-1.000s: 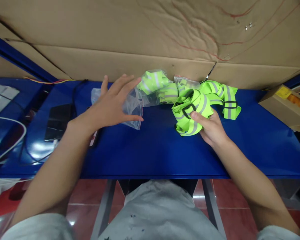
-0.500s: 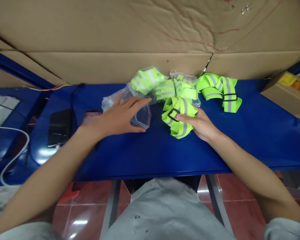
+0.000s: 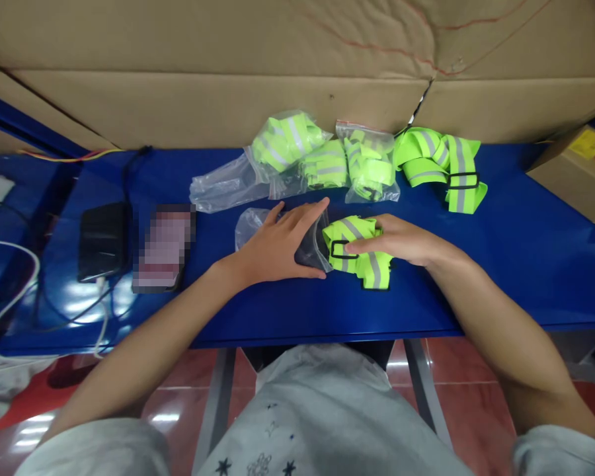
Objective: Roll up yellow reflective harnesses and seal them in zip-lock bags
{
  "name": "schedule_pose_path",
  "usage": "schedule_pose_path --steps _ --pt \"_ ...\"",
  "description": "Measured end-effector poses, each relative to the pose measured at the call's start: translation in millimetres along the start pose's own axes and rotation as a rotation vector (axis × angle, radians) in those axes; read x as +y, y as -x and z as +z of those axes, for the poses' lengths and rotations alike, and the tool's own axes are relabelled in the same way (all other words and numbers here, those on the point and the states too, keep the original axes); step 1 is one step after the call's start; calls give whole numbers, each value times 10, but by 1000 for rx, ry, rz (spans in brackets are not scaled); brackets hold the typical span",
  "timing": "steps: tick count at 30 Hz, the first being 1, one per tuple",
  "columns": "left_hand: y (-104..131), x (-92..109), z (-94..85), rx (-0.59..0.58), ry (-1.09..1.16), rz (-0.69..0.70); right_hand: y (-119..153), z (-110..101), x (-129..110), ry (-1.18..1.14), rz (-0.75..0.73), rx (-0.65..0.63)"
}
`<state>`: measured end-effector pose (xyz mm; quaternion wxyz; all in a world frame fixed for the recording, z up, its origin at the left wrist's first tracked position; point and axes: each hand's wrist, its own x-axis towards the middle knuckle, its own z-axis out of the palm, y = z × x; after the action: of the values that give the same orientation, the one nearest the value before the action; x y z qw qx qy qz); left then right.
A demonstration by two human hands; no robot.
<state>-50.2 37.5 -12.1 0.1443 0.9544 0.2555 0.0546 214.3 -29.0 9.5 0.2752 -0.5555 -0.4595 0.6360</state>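
Observation:
My left hand [image 3: 280, 248] is around a clear plastic bag [image 3: 250, 221], thumb and fingers spread at its gaping mouth. Part of the bag is hidden under the palm. In my right hand [image 3: 401, 241] is a bundled neon-yellow reflective strap [image 3: 350, 228] with grey stripes and a black buckle, thumb pressed on top. The bundle's left edge meets the bag's mouth, and a loose end hangs toward me. Behind my hands lie several bagged reflective straps [image 3: 371, 165]. An unbagged reflective strap [image 3: 463, 162] with a black buckle rests to their right.
Another clear bag [image 3: 223, 185] lies flat at the back. To the left are a phone [image 3: 163, 248] with a blurred-out screen, a black box-like device [image 3: 103, 241] and cables. A cardboard box [image 3: 575, 175] stands at right. Cardboard [image 3: 203, 106] lines the back of the blue table [image 3: 277, 317].
My left hand has moved right with the plastic bag, uncovering the phone. My right hand has brought the strap bundle against the bag's mouth. The camera view has shifted slightly.

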Motion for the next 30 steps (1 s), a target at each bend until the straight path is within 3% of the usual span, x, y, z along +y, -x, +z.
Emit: schedule_pose_path --steps 5,12,21,30 --pt "52 125 -13 119 -91 81 20 21 -16 9 -11 -10" --pt "-35 189 26 50 2 156 78 45 -131 136 7 -9" --pt "-81 68 151 8 238 81 -34 119 -5 -5 -15 123" --pt "-151 221 107 -29 111 17 -9 124 -13 40 25 5"
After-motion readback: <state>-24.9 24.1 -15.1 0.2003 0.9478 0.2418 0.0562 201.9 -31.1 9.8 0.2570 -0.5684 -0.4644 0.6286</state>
